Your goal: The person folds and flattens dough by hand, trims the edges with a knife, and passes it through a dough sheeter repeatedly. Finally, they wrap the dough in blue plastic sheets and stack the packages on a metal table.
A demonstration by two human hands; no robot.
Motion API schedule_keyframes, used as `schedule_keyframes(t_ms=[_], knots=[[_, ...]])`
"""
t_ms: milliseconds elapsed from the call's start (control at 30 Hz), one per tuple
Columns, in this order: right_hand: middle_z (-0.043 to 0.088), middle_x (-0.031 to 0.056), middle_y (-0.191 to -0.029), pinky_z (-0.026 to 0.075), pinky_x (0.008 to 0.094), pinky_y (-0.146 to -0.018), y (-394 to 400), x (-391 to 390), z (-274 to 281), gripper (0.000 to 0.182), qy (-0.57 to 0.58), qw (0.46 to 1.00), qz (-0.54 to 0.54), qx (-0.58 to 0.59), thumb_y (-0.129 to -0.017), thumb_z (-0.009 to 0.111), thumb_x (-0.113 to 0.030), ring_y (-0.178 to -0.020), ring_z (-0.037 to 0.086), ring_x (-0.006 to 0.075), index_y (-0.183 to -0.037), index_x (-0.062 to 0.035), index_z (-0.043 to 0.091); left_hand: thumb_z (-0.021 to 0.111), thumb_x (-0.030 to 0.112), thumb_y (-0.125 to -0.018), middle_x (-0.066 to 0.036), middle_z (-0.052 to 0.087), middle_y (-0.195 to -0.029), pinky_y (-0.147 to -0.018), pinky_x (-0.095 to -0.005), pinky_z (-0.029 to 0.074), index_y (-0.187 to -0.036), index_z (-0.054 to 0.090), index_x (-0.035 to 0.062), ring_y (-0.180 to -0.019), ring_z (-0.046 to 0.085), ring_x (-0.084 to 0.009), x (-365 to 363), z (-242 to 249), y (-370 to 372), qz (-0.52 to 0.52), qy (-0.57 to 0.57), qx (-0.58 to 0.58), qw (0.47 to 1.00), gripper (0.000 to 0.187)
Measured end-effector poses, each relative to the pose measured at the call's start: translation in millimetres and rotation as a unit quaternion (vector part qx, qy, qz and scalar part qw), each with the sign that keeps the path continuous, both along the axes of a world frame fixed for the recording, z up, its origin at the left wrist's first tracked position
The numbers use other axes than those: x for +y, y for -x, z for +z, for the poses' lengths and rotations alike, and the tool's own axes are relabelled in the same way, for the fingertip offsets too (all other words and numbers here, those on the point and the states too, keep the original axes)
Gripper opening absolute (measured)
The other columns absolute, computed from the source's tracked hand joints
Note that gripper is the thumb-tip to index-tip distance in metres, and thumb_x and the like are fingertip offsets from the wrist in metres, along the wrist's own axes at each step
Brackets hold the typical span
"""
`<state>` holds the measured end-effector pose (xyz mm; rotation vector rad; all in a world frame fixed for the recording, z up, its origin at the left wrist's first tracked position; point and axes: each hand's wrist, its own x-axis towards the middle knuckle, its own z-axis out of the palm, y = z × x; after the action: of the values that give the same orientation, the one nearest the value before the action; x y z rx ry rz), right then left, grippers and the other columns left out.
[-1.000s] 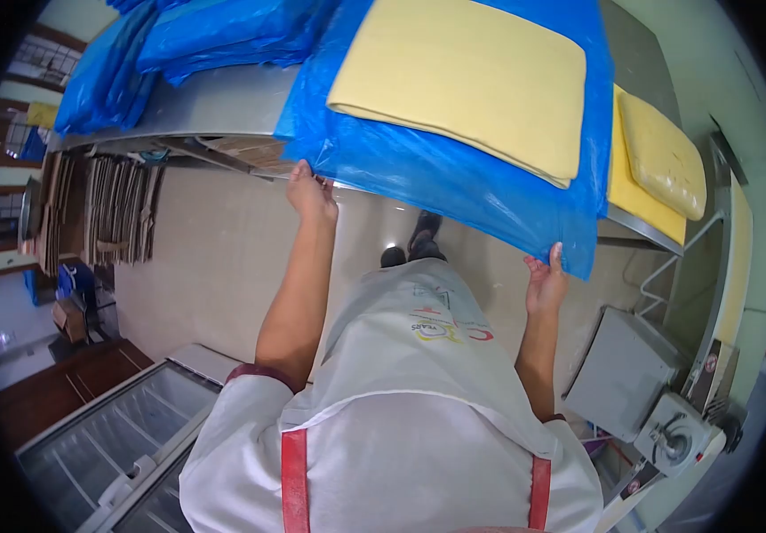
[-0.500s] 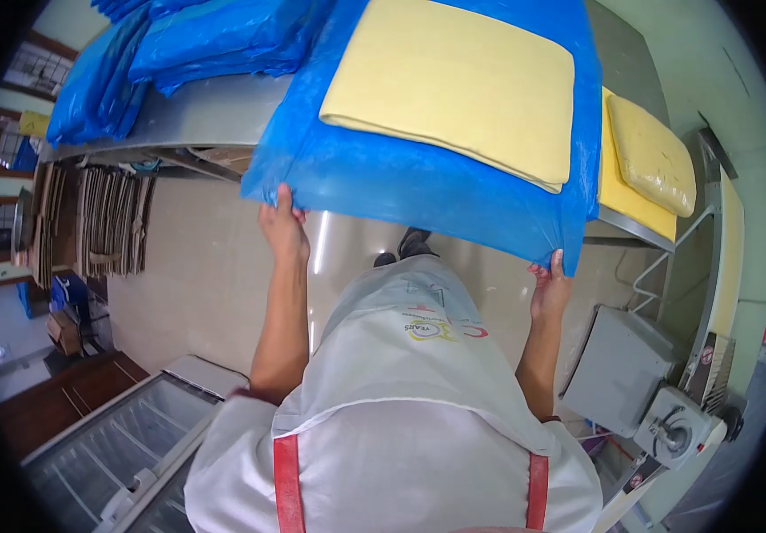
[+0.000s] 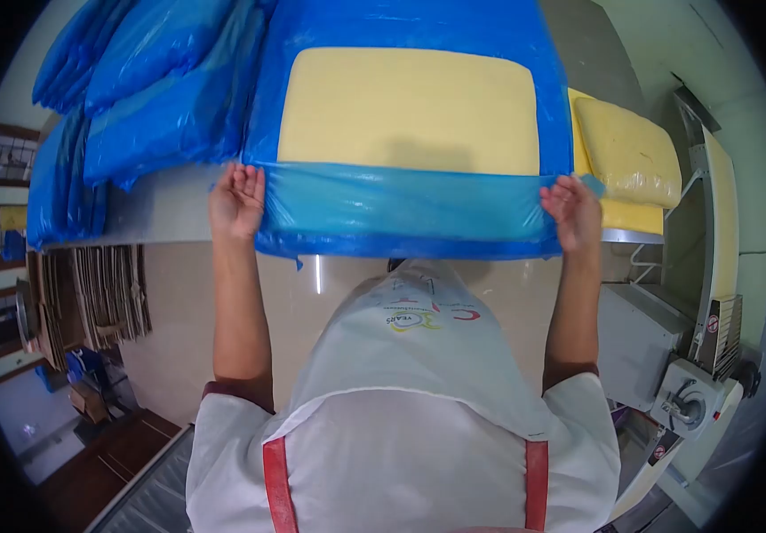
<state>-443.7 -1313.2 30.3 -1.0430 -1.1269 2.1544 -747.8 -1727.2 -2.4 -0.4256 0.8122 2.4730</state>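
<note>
A pale yellow slab of folded dough (image 3: 410, 107) lies on a blue plastic sheet (image 3: 383, 27) on the table in front of me. The sheet's near edge is turned back over the slab's front, and this folded flap (image 3: 410, 206) shows lighter blue. My left hand (image 3: 238, 200) has its fingers curled round the flap's left corner, palm up. At the right corner, my right hand (image 3: 575, 211) grips the same edge, with a bit of plastic sticking out past its fingers.
Several blue-wrapped bundles (image 3: 161, 120) are stacked at the left on the metal table (image 3: 170, 209). To the right sits a yellow, plastic-covered slab (image 3: 627, 151). A grey machine (image 3: 636, 342) stands at the lower right, flattened cardboard (image 3: 109, 293) at the left.
Both hands have moved up and away from my body, carrying the sheet's near edge over the front of the dough. My view has shifted closer to the table.
</note>
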Motion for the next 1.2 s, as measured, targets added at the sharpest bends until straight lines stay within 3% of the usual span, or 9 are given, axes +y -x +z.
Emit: schedule_keyframes(t_ms=[267,333,400,467,533,667,767,1000,1200], knots=[[0.065,0.0208,-0.099,0.051,0.0376,-0.088,42.6,4.6,-18.5,0.036,-0.178,0.980,-0.069,-0.054,-0.099,0.045,-0.024,-0.099,0.064,0.0281,-0.106,0.0073,0.060,0.043,0.017,-0.100,-0.018,0.062,-0.111,-0.098,-0.0411,0.049,-0.111,0.053,-0.0046,-0.108,0.061,-0.0291,25.8,-26.5,6.7,0.085,0.077,-0.002,0.993,0.026],[0.057,0.0219,-0.124,0.040,0.0426,-0.103,39.6,-20.5,-8.5,0.041,-0.573,0.802,0.020,-0.168,-0.101,0.041,-0.027,-0.118,0.053,0.0310,-0.121,0.0059,0.056,0.044,0.019,-0.100,-0.020,0.058,-0.120,-0.101,-0.0414,0.045,-0.119,0.052,-0.0049,-0.114,0.057,-0.0306,49.9,11.9,-19.3,0.076,0.213,0.137,0.964,0.032],[0.040,0.0138,-0.145,0.024,0.0507,-0.112,42.5,-68.9,-1.2,0.052,-0.646,0.695,0.308,-0.065,-0.098,0.043,-0.039,-0.136,0.033,0.0357,-0.135,-0.0023,0.046,0.049,0.025,-0.098,-0.021,0.049,-0.135,-0.108,-0.0431,0.035,-0.131,0.046,-0.0016,-0.127,0.047,-0.0325,62.5,23.9,-50.3,-0.004,0.505,0.429,0.749,0.042],[0.036,0.0121,-0.148,0.018,0.0522,-0.113,64.5,-97.8,19.4,0.064,-0.674,0.495,0.544,-0.065,-0.093,0.048,-0.047,-0.141,0.026,0.0330,-0.142,-0.0066,0.038,0.054,0.028,-0.094,-0.018,0.041,-0.144,-0.112,-0.0461,0.028,-0.138,0.043,0.0061,-0.133,0.038,-0.0336,87.6,38.6,-78.3,-0.260,0.489,0.589,0.589,0.050],[0.032,0.0123,-0.150,0.019,0.0522,-0.113,106.0,-76.9,10.5,0.068,-0.711,0.461,0.520,-0.109,-0.091,0.052,-0.047,-0.142,0.024,0.0305,-0.143,-0.0073,0.036,0.052,0.036,-0.094,-0.012,0.030,-0.151,-0.115,-0.0483,0.017,-0.144,0.036,0.0142,-0.141,0.026,-0.0306,127.4,49.9,-83.2,-0.393,0.507,0.657,0.396,0.057],[0.033,0.0146,-0.150,0.025,0.0514,-0.111,235.3,21.2,-19.9,0.070,-0.758,0.483,0.393,-0.193,-0.088,0.060,-0.039,-0.140,0.029,0.0291,-0.143,-0.0044,0.034,0.046,0.053,-0.091,-0.006,0.023,-0.155,-0.116,-0.0514,0.007,-0.149,0.028,0.0227,-0.144,0.018,-0.0268,150.5,39.9,-61.6,-0.377,0.584,0.667,0.268,0.068],[0.047,0.0154,-0.138,0.034,0.0471,-0.106,331.8,115.8,-51.1,0.058,-0.785,0.540,0.253,-0.170,-0.088,0.061,-0.032,-0.129,0.043,0.0331,-0.136,-0.0053,0.043,0.047,0.052,-0.091,-0.006,0.023,-0.155,-0.116,-0.0525,0.007,-0.149,0.028,0.0237,-0.144,0.018,-0.0272,158.4,45.7,-50.6,-0.375,0.602,0.646,0.282,0.067],[0.062,0.0162,-0.103,0.047,0.0468,-0.080,399.2,163.7,-30.3,0.019,-0.790,0.508,0.261,-0.222,-0.092,0.054,-0.020,-0.098,0.058,0.0375,-0.104,-0.0058,0.056,0.046,0.058,-0.089,-0.006,0.021,-0.156,-0.116,-0.0541,0.006,-0.149,0.026,0.0279,-0.144,0.017,-0.0269,168.8,46.1,-38.8,-0.350,0.637,0.612,0.313,0.070],[0.062,0.0177,-0.080,0.045,0.0458,-0.064,361.5,100.0,131.2,0.013,-0.810,0.532,0.205,-0.137,-0.093,0.050,-0.015,-0.075,0.060,0.0363,-0.103,-0.0053,0.053,0.044,0.057,-0.090,-0.007,0.022,-0.156,-0.115,-0.0547,0.009,-0.149,0.026,0.0273,-0.144,0.019,-0.0278,163.9,38.7,-41.4,-0.305,0.637,0.636,0.312,0.069]])
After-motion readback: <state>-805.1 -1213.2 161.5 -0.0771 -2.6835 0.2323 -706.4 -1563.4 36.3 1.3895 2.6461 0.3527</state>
